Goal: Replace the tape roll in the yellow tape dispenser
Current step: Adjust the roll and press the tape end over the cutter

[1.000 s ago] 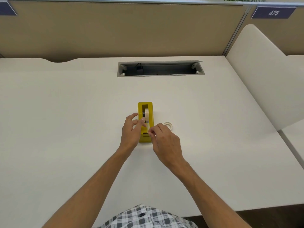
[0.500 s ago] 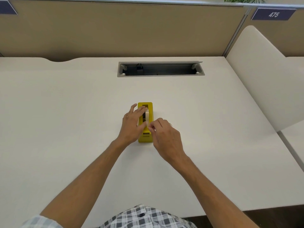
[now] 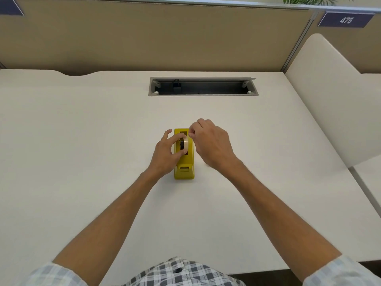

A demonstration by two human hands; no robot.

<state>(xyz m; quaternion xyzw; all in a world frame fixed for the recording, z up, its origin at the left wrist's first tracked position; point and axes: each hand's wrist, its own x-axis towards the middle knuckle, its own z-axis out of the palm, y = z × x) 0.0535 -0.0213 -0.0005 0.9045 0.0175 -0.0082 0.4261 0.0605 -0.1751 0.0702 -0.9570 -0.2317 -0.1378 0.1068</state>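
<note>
**Seating the roll in the dispenser**

The yellow tape dispenser (image 3: 184,162) stands on the table (image 3: 82,141). Our left hand (image 3: 165,155) curls its fingers around the tape roll (image 3: 184,144) sitting in the dispenser's well. Our right hand (image 3: 210,144), just beside the dispenser's far end, pinches what we judge is the tape's free end. We should steady the roll and draw the strip straight toward the cutter.

yellow tape dispenser (image 3: 184,169) upright, tape roll (image 3: 185,144) seated on edge

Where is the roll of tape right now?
In the head view, the cream tape roll sits mid-desk in the slot of the yellow plastic tape dispenser, gripped by the left hand, with the right hand just to its right.
</note>
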